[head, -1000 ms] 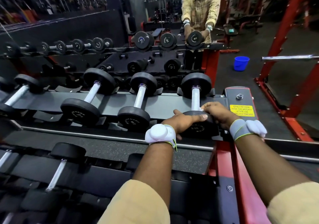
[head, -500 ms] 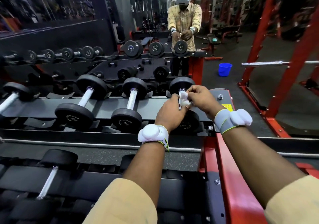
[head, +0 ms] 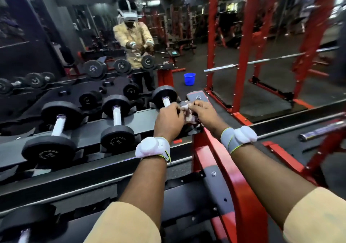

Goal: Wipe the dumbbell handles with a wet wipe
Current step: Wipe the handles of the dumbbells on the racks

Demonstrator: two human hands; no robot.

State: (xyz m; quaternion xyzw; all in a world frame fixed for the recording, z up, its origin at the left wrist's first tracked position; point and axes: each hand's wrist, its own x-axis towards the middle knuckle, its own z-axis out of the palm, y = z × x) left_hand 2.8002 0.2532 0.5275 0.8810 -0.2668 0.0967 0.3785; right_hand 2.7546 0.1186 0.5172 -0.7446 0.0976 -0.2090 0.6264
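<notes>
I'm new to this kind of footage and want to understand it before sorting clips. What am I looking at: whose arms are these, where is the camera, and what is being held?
There is no machine here. A person wears one wide-angle camera on the head, so you look down along their own arms. The left hand and right hand both pinch a crumpled white wet wipe between them, right by the rightmost dumbbell on the dark rack. Two more dumbbells lie to its left. The white wrist pods are strapped on; their purpose isn't visible. The figure ahead is the same person in a mirror, with a blue bucket nearby.
</notes>
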